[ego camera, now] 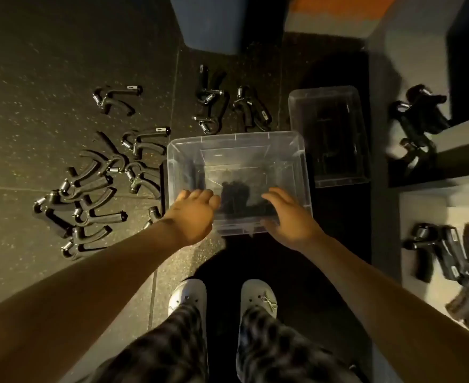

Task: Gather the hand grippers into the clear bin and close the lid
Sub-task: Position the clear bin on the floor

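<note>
The clear bin (299,161) stands open on the dark floor in front of me. A dark mass (241,201) lies on its bottom at the near side; I cannot tell whether it is hand grippers or shadow. My left hand (196,214) hovers over the bin's near left corner with fingers loosely curled and nothing visible in it. My right hand (288,214) reaches over the near rim with fingers stretched and thumb by the near wall. The clear lid (338,178) lies flat just right of the bin. Several black hand grippers (89,194) are heaped on the floor to the left.
More hand grippers (216,103) lie behind the bin, and others (418,114) (449,266) rest on pale ledges at the right. A blue container (214,23) stands at the back. My white shoes (189,297) are just before the bin.
</note>
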